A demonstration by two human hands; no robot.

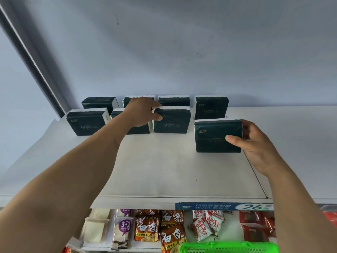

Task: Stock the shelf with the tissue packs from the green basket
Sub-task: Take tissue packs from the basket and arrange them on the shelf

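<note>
Several dark green tissue packs stand in two rows on the white top shelf (164, 170). My left hand (144, 114) reaches far in and grips the left edge of a front-row pack (173, 121), thumb on its face. My right hand (255, 143) holds another tissue pack (213, 136) upright by its right end, in front of the rightmost back pack (210, 107). Whether this pack rests on the shelf or hangs just above it is unclear. Only the rim of the green basket (229, 247) shows at the bottom edge.
Below the shelf edge hangs a blue price strip (224, 206). The lower shelf holds noodle bags (171, 232), snack packets (207, 225) and red packs (255, 227). A grey wall rises behind the top shelf, with a dark frame (31, 57) at the left.
</note>
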